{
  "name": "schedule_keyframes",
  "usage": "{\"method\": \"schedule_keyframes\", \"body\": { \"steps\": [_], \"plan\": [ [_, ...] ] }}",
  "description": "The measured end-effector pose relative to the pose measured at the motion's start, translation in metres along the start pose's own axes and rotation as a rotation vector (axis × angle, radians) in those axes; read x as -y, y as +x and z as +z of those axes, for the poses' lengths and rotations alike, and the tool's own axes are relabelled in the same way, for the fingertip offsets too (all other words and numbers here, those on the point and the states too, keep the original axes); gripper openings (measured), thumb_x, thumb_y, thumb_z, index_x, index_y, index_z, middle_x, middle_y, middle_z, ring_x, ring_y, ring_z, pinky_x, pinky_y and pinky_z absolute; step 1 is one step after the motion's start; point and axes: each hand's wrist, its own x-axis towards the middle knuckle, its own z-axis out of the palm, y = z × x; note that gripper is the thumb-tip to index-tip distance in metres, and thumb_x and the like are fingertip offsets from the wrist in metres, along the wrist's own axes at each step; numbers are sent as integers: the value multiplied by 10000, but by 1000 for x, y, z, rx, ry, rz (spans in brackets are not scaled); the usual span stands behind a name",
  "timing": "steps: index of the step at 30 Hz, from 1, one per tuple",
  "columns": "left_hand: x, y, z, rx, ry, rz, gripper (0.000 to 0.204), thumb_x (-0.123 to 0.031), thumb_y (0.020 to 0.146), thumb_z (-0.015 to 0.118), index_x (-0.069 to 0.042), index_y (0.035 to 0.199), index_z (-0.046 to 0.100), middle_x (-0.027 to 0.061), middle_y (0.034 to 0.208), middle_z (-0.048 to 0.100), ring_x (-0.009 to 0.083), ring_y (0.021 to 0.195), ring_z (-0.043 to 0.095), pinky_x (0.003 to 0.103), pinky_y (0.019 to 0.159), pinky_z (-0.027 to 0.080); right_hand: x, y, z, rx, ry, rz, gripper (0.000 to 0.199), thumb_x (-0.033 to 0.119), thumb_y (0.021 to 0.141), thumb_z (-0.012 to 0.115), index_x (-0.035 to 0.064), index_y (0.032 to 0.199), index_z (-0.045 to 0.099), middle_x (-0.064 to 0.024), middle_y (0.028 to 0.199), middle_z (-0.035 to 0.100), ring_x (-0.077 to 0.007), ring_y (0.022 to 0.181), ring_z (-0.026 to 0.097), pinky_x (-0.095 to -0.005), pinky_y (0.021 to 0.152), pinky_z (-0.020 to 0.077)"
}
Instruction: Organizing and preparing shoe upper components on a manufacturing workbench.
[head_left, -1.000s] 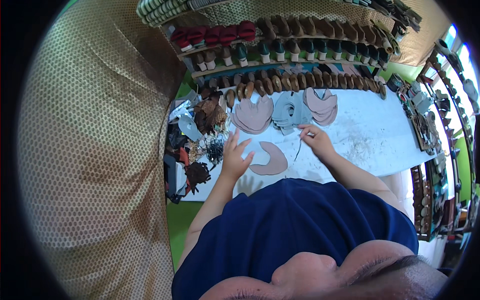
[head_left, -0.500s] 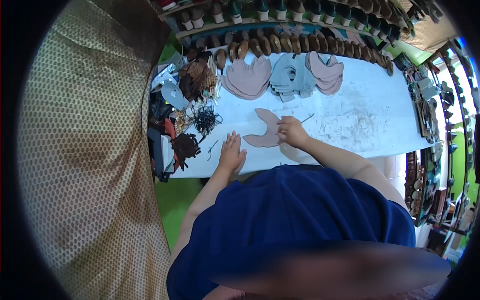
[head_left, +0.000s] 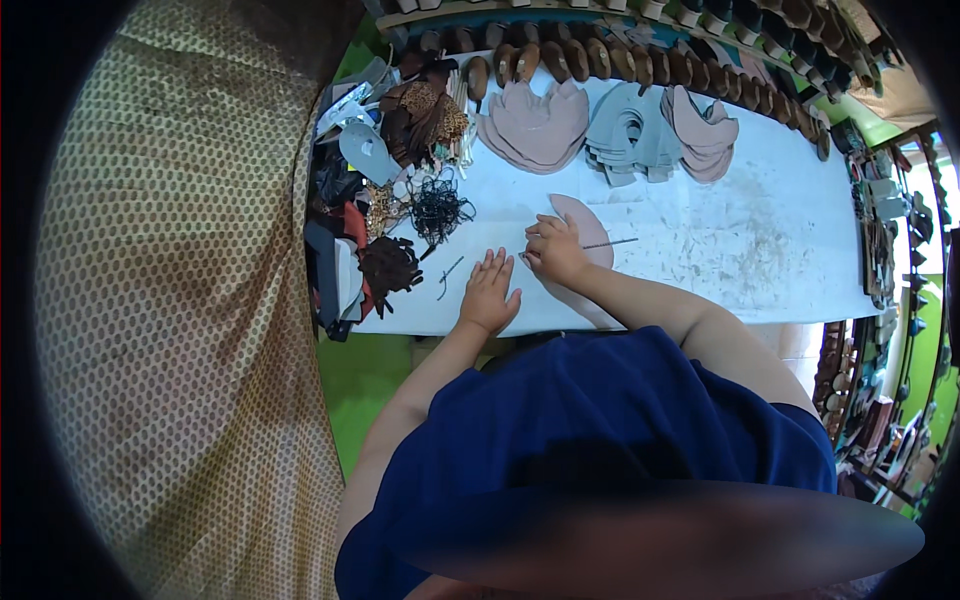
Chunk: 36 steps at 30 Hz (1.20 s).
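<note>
A pink curved cut piece, like a shoe upper [head_left: 593, 222], lies on the white-covered table in front of me. My right hand [head_left: 556, 250] is over its left part with fingers closed. From that hand a thin dark stick-like tool [head_left: 612, 242] points out to the right; its working end is hidden by the fingers. My left hand [head_left: 490, 292] lies flat on the table, fingers stretched, close to the near left side of the piece. The part of the piece under my right hand cannot be seen.
Stacks of pink pieces [head_left: 535, 125], grey-blue pieces [head_left: 630, 135] and more pink pieces [head_left: 703, 138] lie behind. Brown shoe lasts [head_left: 623, 62] line the far edge. Tangled black cord [head_left: 440, 210] and scraps crowd the left, beside a patterned curtain [head_left: 200, 300].
My right hand has moved left over the pink piece, the tool going with it. My left hand stays flat beside it. The whole view has shifted a little.
</note>
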Motion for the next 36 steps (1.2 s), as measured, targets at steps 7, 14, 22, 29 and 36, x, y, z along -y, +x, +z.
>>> {"method": "schedule_keyframes", "body": {
  "steps": [7,14,22,29,36],
  "plan": [
    [3,-1,0,-6,-18,10,683,-284,867,628,-41,1473,430,190,1568,368,377,1465,312,502,1199,233,2,5,9,-1,-14,-6,69,234,749,756,178,788,745,28,1181,670,-246,1315,490,-656,1091,266],
    [-3,2,-8,17,-12,13,730,-302,868,626,-48,1506,378,182,1594,321,372,1479,286,514,1199,222,0,2,10,25,-51,-45,55,215,752,755,186,799,751,23,1166,678,-242,1310,495,-633,1094,275],
    [-2,5,-8,87,65,-8,808,-346,876,596,-31,1548,277,195,1634,226,369,1508,225,526,1210,174,-34,-2,-11,-133,199,-56,294,208,829,706,153,1115,748,-50,1155,709,-319,1239,556,-481,1084,398],
    [2,2,-1,74,73,8,805,-346,886,593,-19,1547,271,206,1626,242,378,1501,241,530,1210,177,-54,-22,-35,-135,142,153,282,207,861,670,133,1126,736,-79,1157,705,-337,1230,561,-469,1077,417],
    [-20,18,0,149,54,196,807,-405,924,569,-4,1550,256,219,1626,232,371,1493,266,512,1208,203,-75,-43,-72,-43,-62,382,200,245,839,688,217,1026,753,-12,1234,656,-279,1316,489,-680,1076,325]
  ]
}}
